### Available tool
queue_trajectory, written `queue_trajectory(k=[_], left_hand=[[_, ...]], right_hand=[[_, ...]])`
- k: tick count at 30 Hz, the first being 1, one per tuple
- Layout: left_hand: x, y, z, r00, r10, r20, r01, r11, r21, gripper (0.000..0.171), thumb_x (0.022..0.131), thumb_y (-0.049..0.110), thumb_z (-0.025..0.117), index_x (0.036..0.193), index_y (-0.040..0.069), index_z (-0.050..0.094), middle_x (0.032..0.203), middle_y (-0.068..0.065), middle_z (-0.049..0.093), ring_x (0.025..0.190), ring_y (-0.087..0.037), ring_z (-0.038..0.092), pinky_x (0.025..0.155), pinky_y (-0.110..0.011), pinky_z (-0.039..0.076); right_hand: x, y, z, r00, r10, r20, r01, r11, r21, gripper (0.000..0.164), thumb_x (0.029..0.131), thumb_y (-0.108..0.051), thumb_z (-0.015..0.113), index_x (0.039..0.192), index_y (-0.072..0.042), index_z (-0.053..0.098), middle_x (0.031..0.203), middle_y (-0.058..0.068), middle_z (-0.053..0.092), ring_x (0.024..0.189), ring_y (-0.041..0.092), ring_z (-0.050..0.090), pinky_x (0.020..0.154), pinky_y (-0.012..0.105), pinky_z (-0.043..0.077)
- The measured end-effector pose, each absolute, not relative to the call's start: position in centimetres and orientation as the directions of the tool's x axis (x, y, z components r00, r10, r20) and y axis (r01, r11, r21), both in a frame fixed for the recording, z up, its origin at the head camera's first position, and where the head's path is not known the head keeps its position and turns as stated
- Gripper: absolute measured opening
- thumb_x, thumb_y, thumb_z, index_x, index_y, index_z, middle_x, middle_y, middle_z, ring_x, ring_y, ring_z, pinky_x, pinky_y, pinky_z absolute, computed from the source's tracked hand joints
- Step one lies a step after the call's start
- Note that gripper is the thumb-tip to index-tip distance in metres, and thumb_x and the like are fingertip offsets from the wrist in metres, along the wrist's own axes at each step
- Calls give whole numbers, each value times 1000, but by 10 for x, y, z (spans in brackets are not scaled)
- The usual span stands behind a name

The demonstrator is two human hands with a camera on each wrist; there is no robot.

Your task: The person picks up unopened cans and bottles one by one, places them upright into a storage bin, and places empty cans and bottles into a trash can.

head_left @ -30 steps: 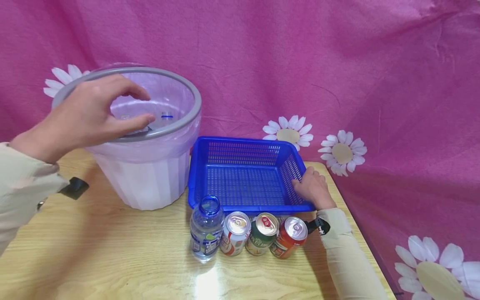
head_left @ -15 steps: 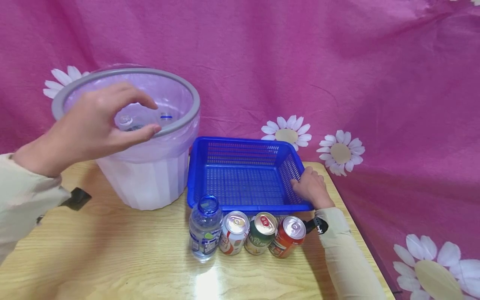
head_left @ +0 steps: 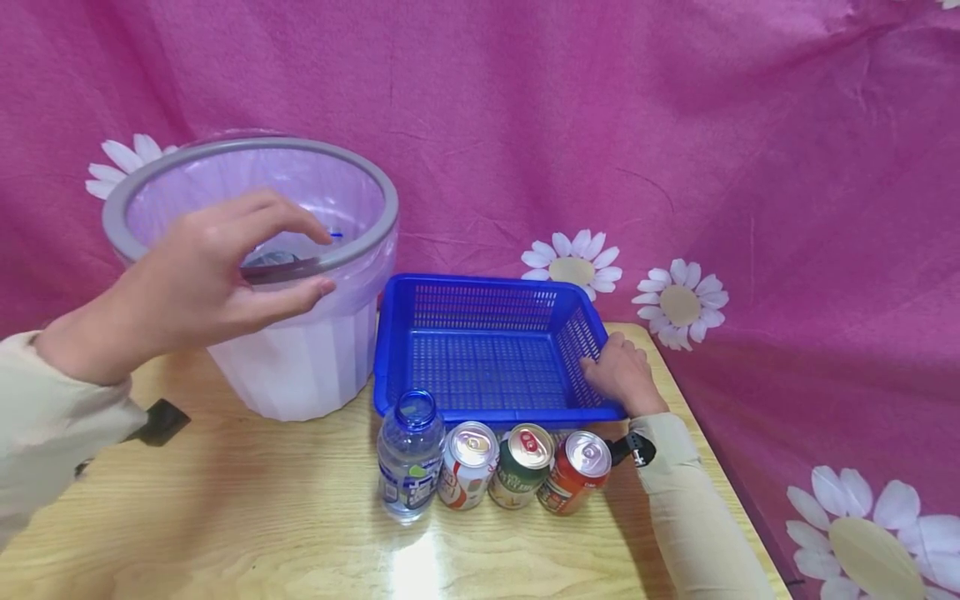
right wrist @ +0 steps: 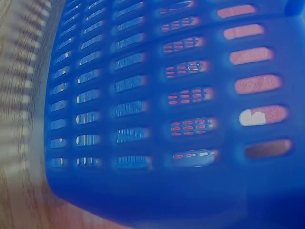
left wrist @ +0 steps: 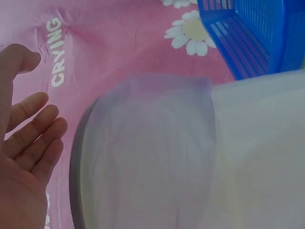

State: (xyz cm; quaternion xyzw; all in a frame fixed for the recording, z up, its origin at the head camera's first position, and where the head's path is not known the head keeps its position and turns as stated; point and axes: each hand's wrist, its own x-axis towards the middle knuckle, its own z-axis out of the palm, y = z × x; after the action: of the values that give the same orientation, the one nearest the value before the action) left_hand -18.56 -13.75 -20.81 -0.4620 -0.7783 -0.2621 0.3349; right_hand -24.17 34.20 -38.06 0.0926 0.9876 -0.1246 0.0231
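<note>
My left hand (head_left: 198,279) hangs in front of the bin's near rim, its thumb and fingers apart with nothing between them. Behind it stands a white waste bin (head_left: 300,371) with a grey rim and a translucent purple liner. Inside the bin, a dark crumpled thing (head_left: 273,258) and a bit of blue show, partly hidden by the hand. My right hand (head_left: 624,375) grips the right rim of a blue plastic basket (head_left: 487,367), thumb on the inner side. Nothing lies in the basket. In the right wrist view, the slotted basket wall (right wrist: 128,109) fills most of the picture.
Along the basket's front stand an uncapped clear bottle (head_left: 411,467), a white can (head_left: 468,471), a green can (head_left: 522,471) and a red can (head_left: 576,475). They stand on a wooden table (head_left: 300,533). A pink flowered cloth (head_left: 480,133) hangs behind.
My left hand has moved down and slightly right, from over the bin's opening to before its near rim. The right hand and basket have stayed put.
</note>
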Motion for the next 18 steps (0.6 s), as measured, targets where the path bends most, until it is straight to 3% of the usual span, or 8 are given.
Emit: queue_trajectory(k=[10,18], left_hand=[[-172,-126,-211,-372,557,742,898,419,136,61,97,60,59,111,3,72,107,-10,74,102,-21,68,105,-5,42],[-164,-120,-220,-386,574,722,905,389,173,61,98,59,57,112,1,71,109,-8,73,107,-18,67,109,-8,43]], right_hand=[[-241,341,-380,-982,181,-60,190,952,-240,60,100,-35,55,129,15,41,121,37,56,112,52,55,99,63,48],[-241,341,-380,-983,176,-59,185,954,-237,60,100,-35,55,129,16,41,121,38,56,111,52,55,97,63,49]])
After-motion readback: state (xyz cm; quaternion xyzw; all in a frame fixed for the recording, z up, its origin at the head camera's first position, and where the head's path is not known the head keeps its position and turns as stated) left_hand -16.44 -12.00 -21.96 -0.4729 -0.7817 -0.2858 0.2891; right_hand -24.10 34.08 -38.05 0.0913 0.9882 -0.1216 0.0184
